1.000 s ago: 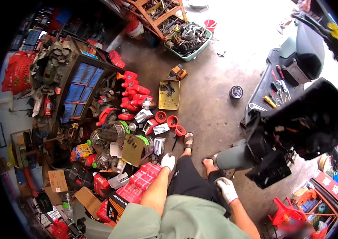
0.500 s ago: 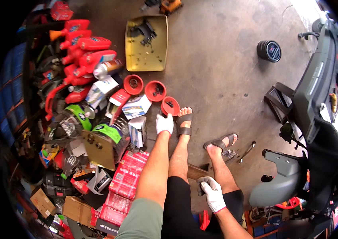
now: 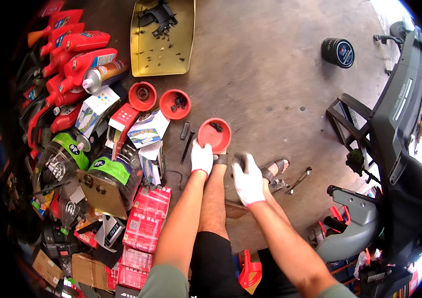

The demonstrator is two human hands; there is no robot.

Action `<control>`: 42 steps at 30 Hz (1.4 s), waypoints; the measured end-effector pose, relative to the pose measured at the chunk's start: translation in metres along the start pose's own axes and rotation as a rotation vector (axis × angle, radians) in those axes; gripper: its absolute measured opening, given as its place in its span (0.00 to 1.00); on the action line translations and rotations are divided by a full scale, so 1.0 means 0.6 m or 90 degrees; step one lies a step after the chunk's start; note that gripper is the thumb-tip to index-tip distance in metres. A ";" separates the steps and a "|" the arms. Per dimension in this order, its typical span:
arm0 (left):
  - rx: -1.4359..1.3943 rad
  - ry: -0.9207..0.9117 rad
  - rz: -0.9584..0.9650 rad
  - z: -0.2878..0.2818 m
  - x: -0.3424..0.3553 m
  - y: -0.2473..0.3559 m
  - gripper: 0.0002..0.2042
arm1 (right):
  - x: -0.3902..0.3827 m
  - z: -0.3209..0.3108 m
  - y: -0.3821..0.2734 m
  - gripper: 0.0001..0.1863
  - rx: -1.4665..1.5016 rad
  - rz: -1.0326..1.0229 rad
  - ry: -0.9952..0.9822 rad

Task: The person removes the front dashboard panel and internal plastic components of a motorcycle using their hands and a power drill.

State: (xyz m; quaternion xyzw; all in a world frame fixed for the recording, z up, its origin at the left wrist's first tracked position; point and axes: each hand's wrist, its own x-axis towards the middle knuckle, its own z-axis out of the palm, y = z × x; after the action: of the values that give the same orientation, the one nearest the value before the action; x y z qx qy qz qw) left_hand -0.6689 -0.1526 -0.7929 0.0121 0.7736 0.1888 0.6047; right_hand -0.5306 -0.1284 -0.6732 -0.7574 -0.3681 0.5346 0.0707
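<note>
My left hand (image 3: pixel 201 160), in a white glove, is closed on the near rim of a red plastic bowl (image 3: pixel 210 141) holding small dark parts (image 3: pixel 216 126). The bowl is just above my left foot. To its right and slightly lower, my gloved right hand (image 3: pixel 245 180) is open and empty, its fingertips slightly blurred. Two more red bowls, one (image 3: pixel 142 102) with a metal ring and one (image 3: pixel 167 110) with dark parts, rest on the floor at the upper left. A dark rod (image 3: pixel 187 149) and other small pieces lie left of my left hand.
A yellow tray (image 3: pixel 181 57) with black parts lies beyond. Red jugs (image 3: pixel 79 69), boxes and clear containers (image 3: pixel 57 159) crowd the left. Dark-grey vehicle bodywork (image 3: pixel 397 94) and a black stand (image 3: pixel 339 126) are on the right; a black tub (image 3: pixel 337 52) is at the upper right.
My view has tilted down. My left hand has taken hold of a red bowl and moved it out from beside the others. My right hand has risen from near my knee.
</note>
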 end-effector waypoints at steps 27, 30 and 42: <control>0.119 -0.067 0.157 0.045 -0.048 0.037 0.29 | 0.177 0.013 -0.039 0.15 -0.425 -0.160 -0.095; 0.141 -0.068 0.166 0.050 -0.049 0.039 0.31 | 0.171 0.002 -0.032 0.17 -0.342 -0.180 -0.051; 0.154 -0.032 0.217 0.070 -0.028 0.060 0.21 | 0.211 0.013 -0.022 0.13 -0.421 -0.177 -0.020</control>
State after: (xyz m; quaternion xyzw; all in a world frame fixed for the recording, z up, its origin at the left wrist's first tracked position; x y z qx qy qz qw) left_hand -0.6327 -0.1117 -0.7745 0.2197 0.7623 0.1940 0.5771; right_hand -0.5236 -0.0407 -0.7657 -0.6735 -0.6221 0.3833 -0.1119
